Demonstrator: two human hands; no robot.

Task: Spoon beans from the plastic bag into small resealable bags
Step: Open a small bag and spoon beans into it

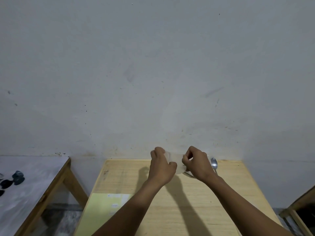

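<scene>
A small clear plastic bag [175, 158] hangs between my two hands above the far edge of the wooden table [187, 201]. My left hand [162, 165] pinches its left edge with curled fingers. My right hand [196, 163] pinches its right edge. The bag is blurred and see-through, and I cannot tell what it contains. A metal spoon [214, 164] lies on the table just right of my right hand, bowl toward the wall. No beans are plainly visible.
A pale yellow sheet [104, 212] lies on the table's near left. A white-topped bench [30, 188] with dark round objects [17, 178] stands at the left. Another wooden piece [300, 210] sits at the right edge. A grey wall rises behind.
</scene>
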